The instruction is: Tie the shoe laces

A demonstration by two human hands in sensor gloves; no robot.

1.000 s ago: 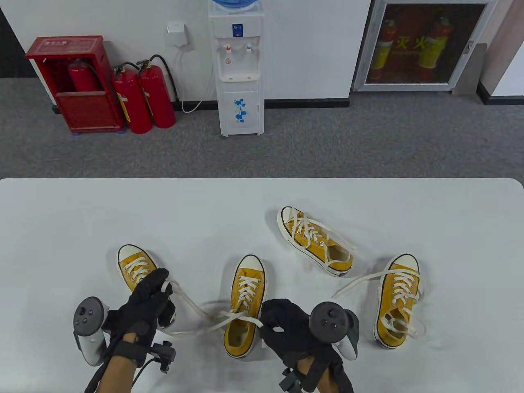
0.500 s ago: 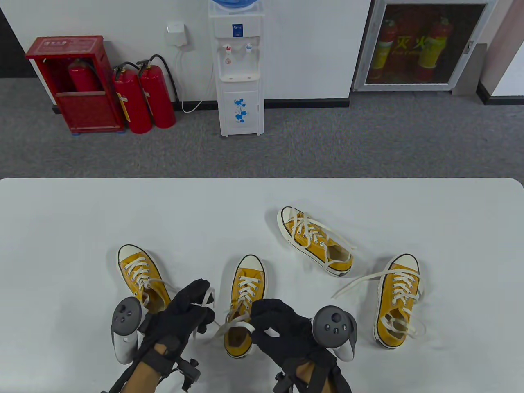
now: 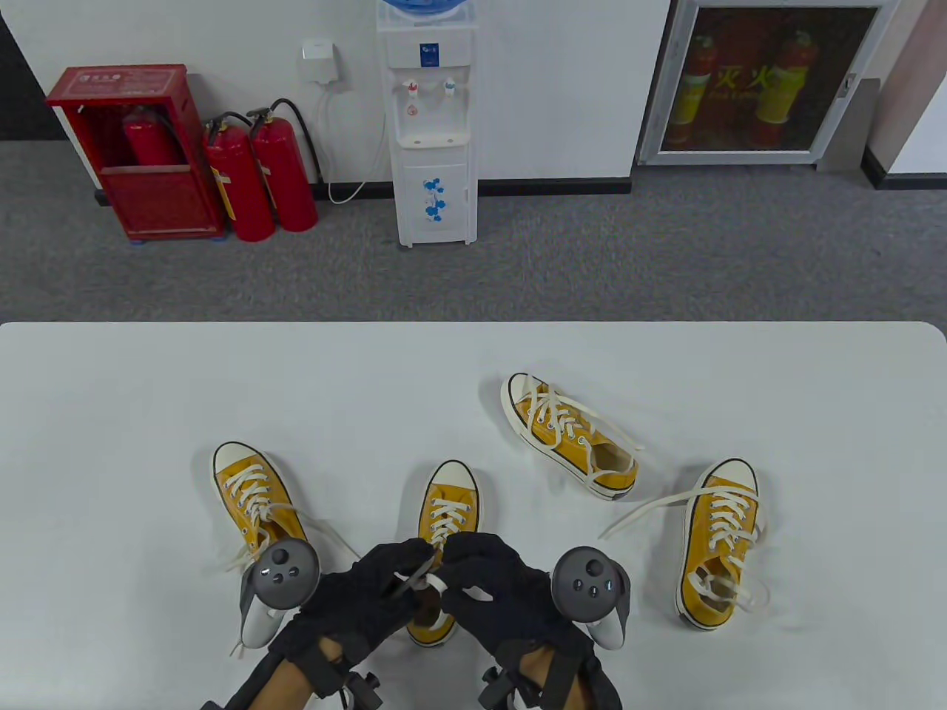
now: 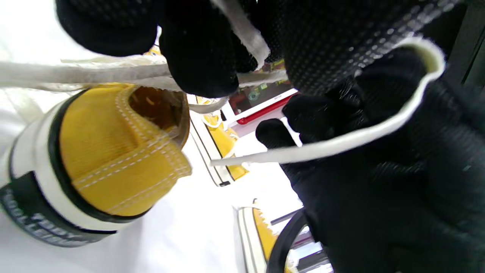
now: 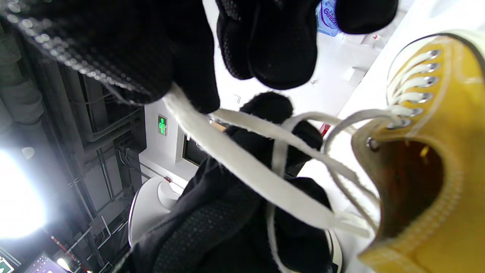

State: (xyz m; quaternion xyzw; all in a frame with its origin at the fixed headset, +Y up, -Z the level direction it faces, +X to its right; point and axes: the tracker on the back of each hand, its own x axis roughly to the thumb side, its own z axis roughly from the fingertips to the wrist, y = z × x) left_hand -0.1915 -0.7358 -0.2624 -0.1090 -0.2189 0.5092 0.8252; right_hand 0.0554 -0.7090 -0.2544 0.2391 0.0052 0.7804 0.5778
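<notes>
We count four yellow shoes on the white bench (image 3: 148,384): the left shoe (image 3: 255,494) at lower left, the middle shoe (image 3: 444,518) at bottom centre, the far shoe (image 3: 570,436) lying slanted right of centre, and the right shoe (image 3: 721,540) at lower right. Both hands meet over the middle shoe's opening. Our left hand (image 3: 366,592) has its fingers (image 4: 201,57) pinched on a white lace (image 4: 75,74) of that shoe, and our right hand (image 3: 492,584) grips the other lace end (image 5: 242,167), folded into a loop across the glove. The remaining three shoes lie with loose laces trailing on the bench. Beyond the far edge of the bench we count three red extinguishers (image 3: 255,174) at upper left and one water dispenser (image 3: 433,126) at top centre. The upper half of the bench, and its left and right ends, offer open room; the hands work close to the bottom edge.
</notes>
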